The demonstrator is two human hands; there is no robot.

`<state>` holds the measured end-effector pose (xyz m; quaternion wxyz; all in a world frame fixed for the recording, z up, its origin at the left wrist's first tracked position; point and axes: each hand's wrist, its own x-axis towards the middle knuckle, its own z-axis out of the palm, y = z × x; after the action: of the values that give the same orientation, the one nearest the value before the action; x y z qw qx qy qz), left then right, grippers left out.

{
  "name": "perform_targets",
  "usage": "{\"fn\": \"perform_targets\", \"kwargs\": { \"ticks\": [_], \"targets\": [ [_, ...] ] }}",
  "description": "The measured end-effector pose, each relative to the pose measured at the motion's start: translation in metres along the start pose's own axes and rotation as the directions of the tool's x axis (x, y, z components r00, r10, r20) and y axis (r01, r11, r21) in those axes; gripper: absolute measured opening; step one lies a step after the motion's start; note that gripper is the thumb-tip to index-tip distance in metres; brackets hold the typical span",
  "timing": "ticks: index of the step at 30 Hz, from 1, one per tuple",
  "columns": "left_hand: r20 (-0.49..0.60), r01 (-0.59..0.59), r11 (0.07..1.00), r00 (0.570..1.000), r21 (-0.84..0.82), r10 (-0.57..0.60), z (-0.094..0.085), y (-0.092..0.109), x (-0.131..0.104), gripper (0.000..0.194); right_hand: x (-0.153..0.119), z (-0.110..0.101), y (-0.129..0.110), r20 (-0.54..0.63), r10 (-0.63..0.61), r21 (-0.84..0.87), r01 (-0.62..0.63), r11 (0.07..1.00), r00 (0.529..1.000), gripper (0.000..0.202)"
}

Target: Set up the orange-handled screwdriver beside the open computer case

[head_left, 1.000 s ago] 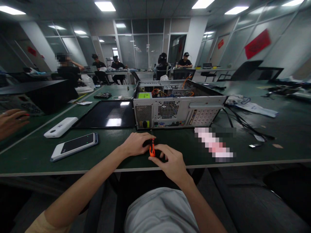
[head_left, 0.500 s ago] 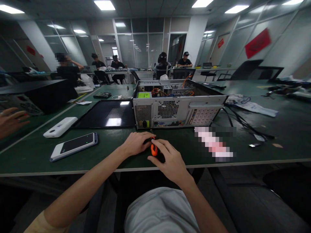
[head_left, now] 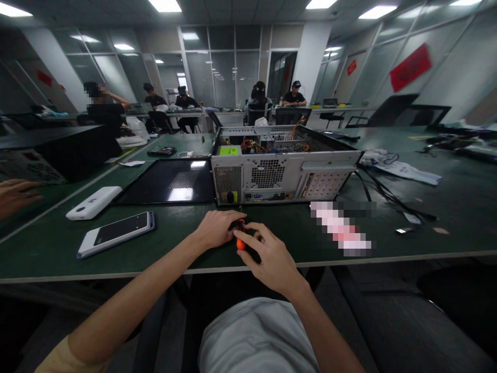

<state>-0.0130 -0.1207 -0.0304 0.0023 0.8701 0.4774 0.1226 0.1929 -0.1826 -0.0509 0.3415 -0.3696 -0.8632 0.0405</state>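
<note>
An orange and black tool handle (head_left: 241, 242), resembling a screwdriver, is between my hands near the table's front edge. My right hand (head_left: 269, 254) has its thumb and fingers closed around the handle. On the left side of it, my left hand (head_left: 217, 229) is curled, its fingertips at a small dark object by the tool's upper end; what they hold is too hidden to name. Just beyond my hands lies an opened computer case (head_left: 287, 171), with its rear panel facing me and wires showing inside. A black side panel (head_left: 166, 181) lies left of the case.
A white phone-like device (head_left: 116, 233) and a white power bank (head_left: 93, 202) lie on the green table (head_left: 186, 248). Black cables (head_left: 396, 199) and white gloves (head_left: 407, 170) are at the right. Another person's hand (head_left: 17, 197) is beside a black case (head_left: 66, 150) at the left.
The orange handle has shifted slightly left and now looks more upright between my hands. My right fingers have moved on it. The other person's hand at the left has moved slightly outward.
</note>
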Motion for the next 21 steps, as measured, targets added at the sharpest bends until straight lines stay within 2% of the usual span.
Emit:
{"fn": "perform_targets", "kwargs": {
  "ticks": [3, 5, 10, 12, 17, 21],
  "targets": [
    [0.000, 0.040, 0.999, 0.999, 0.013, -0.040, -0.001, 0.004, 0.001, 0.046, 0.001, 0.002, 0.000, -0.040, 0.043, -0.009, -0.044, 0.999, 0.998, 0.046],
    [-0.007, 0.059, 0.998, 0.998, 0.006, -0.059, -0.001, 0.005, 0.002, 0.042, 0.000, 0.005, 0.002, -0.103, 0.064, 0.011, -0.064, 0.998, 0.993, 0.041],
    [-0.009, 0.038, 0.999, 0.999, -0.024, -0.038, 0.000, 0.003, 0.003, 0.043, -0.003, 0.010, 0.006, -0.172, -0.015, 0.062, 0.026, 0.998, 0.985, 0.024],
    [-0.003, 0.026, 0.999, 1.000, -0.026, -0.026, 0.000, 0.003, 0.002, 0.045, -0.003, 0.008, 0.005, -0.155, -0.032, 0.077, 0.044, 0.996, 0.987, 0.024],
    [0.004, 0.023, 1.000, 1.000, -0.020, -0.023, -0.002, 0.003, 0.002, 0.046, -0.001, 0.001, 0.003, -0.027, -0.040, 0.043, 0.041, 0.998, 0.999, 0.034],
    [0.002, 0.041, 0.999, 0.999, -0.029, -0.041, -0.002, 0.005, 0.002, 0.044, 0.000, 0.001, 0.000, -0.066, 0.025, 0.020, -0.024, 1.000, 0.998, 0.040]
  ]
}}
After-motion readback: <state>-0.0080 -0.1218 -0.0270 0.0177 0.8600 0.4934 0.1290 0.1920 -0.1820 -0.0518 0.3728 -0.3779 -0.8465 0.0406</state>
